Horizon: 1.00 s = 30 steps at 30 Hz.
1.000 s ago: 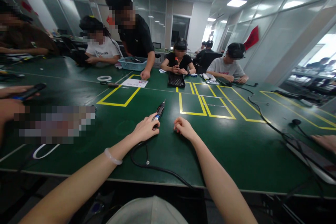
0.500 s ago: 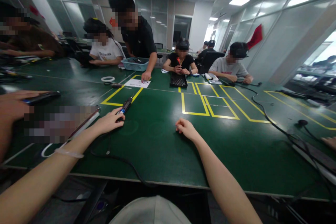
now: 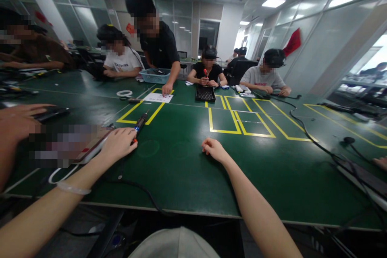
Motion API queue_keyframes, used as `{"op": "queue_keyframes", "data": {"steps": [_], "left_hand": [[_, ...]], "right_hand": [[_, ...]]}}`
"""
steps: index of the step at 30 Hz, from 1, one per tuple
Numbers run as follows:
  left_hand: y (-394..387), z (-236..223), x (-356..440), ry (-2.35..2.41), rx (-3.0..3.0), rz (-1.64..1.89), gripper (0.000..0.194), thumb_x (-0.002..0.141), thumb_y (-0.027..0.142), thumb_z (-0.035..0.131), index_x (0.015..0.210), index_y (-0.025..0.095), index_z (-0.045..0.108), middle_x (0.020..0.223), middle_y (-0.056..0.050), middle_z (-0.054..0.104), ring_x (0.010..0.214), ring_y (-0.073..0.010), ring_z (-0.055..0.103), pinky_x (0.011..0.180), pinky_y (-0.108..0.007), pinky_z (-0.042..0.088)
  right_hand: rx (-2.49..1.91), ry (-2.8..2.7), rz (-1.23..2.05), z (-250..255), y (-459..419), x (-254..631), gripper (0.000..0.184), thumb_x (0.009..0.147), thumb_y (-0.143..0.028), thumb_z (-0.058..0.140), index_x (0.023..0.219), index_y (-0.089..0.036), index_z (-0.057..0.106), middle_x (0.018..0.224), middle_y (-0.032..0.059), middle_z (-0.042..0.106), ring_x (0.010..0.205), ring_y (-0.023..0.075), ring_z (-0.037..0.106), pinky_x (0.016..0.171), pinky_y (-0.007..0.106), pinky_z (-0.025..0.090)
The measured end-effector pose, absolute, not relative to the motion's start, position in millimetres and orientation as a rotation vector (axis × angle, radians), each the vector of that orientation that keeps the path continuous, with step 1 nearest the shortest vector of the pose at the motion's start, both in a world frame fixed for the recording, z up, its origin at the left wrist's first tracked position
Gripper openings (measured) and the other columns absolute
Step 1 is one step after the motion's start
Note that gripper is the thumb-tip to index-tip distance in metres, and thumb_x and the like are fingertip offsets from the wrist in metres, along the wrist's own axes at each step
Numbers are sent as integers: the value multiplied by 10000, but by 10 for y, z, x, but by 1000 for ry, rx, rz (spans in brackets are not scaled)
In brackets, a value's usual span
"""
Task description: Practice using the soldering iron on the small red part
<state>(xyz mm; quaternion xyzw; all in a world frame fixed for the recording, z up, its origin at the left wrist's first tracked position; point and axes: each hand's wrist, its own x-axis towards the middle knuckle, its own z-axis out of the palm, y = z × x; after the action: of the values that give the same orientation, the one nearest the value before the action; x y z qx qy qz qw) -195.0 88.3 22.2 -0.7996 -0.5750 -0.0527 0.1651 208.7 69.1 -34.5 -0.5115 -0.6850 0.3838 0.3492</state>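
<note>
**Tool under left hand, tip facing away**

Tool (image 3: 140, 122) is left of centre over the green table (image 3: 181, 181), tip by the near right corner of a yellow frame (image 3: 127, 121). Left hand (image 3: 121, 143) lies over its rear end; can't tell if the fingers are clamped round it. Right hand (image 3: 213, 148) sits well apart, fingers loosely curled in. Black cable (image 3: 142, 187) runs to the near edge. Blurred slab (image 3: 75, 139) just left of the left hand. Farther out: co-worker's hand (image 3: 166, 89) on white sheet (image 3: 152, 97), blue basket (image 3: 155, 76) behind.
</note>
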Motion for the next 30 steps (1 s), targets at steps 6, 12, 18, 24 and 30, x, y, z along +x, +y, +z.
{"op": "queue_keyframes", "data": {"steps": [6,12,18,24,30], "left_hand": [[848,403,-1648,-1858,-2310,-262,397,884,452,357,1018,183,616,1000,-117,680,945,-304,630,847,-428,464],[713,408,-532,-1838,-3202,-1046,411,886,466,431,1108,163,599,902,-51,681,785,-148,645,740,-281,504],[731,-54,381,-1930,-3538,-1669,366,804,424,614,1020,137,542,739,-15,635,656,-109,586,648,-257,490],[744,-320,393,-1628,-3666,-1547,313,821,380,606,1013,133,590,859,-62,687,756,-137,634,741,-283,499],[700,-257,301,-1589,-3458,-1528,283,856,348,565,1062,155,587,913,-59,699,845,-164,660,782,-291,507]], "right_hand": [[-1307,-1781,999,-357,693,2071,73,825,-200,496,830,-169,562,673,-6,636,511,90,555,542,203,442],[-1302,-1775,1010,-362,703,2072,95,825,-225,502,841,-164,573,684,0,647,515,85,560,517,189,435],[-1258,-1634,1097,-389,752,2089,91,819,-240,479,807,-169,534,601,-20,613,423,81,517,363,158,350],[-1236,-1513,1228,-398,751,2093,249,869,-392,476,733,-183,487,432,-59,513,325,81,464,307,158,352],[-1230,-1477,1298,-390,723,2082,257,866,-419,531,792,-176,489,536,-41,578,366,81,526,299,152,393]]}}
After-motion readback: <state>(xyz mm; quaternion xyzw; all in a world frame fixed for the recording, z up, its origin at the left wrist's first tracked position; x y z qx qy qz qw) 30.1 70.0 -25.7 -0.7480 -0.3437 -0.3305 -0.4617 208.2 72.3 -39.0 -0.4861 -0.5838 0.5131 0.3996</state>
